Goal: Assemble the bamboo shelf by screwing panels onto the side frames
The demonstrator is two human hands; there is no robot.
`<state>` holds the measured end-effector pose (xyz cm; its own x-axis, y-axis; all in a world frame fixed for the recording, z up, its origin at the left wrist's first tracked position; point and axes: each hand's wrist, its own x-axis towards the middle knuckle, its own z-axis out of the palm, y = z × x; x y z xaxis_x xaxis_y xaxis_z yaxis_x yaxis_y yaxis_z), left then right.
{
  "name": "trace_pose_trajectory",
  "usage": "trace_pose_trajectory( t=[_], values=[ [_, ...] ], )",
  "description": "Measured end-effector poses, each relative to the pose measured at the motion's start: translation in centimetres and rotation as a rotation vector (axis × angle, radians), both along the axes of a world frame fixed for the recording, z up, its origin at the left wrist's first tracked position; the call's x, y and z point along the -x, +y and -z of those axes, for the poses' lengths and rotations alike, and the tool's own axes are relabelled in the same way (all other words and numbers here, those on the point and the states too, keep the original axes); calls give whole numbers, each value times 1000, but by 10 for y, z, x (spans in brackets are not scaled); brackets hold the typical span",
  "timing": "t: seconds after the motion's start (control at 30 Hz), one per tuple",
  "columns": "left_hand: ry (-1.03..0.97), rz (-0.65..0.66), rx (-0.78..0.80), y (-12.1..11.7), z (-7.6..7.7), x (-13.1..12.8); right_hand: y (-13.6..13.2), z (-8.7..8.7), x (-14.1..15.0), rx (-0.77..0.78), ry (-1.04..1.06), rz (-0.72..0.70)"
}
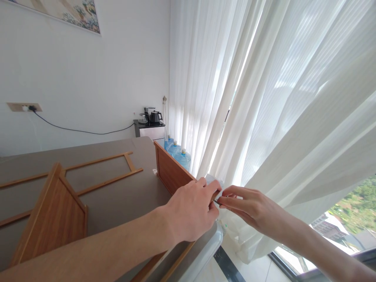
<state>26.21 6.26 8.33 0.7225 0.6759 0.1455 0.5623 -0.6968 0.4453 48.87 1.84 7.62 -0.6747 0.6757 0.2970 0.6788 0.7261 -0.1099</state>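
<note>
A brown wooden board stands on edge at the right side of the grey tabletop. My left hand is closed over its near end, thumb below and fingers above. Just right of that end, my right hand pinches a small thin metal piece between thumb and fingertips. This piece meets the board's end; whether it is a screw or a tool I cannot tell. My left hand covers part of the board.
On the grey tabletop lie a light wooden frame and a brown wooden panel. Blue water bottles stand beyond the board. A black kettle sits on a cabinet. White curtains hang close on the right.
</note>
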Motion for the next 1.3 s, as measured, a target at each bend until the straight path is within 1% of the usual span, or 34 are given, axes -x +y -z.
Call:
trace_pose_trajectory(
  t=[0.07,0.17,0.23,0.33,0.5,0.67,0.9,1.1,1.3],
  values=[
    [2,0,7,-1,-1,0,-1,2,1,23,41,11],
    [8,-5,14,-2,-1,1,-2,6,1,13,92,17],
    [9,-8,10,-3,0,1,-3,8,0,-31,88,9],
    [8,-10,2,-3,0,0,-2,9,0,-133,26,-3],
    [16,-15,4,-3,-1,0,-3,9,1,-189,0,-19],
    [-7,-20,15,-2,-2,0,-3,11,3,-308,-50,-12],
    [12,-31,48,-3,-5,-1,-2,6,4,-328,-97,-7],
    [-5,-39,51,-3,-3,-1,-7,3,8,-303,-106,16],
    [4,-45,39,-3,-3,-1,-10,5,9,-378,-152,36]
  ],
)
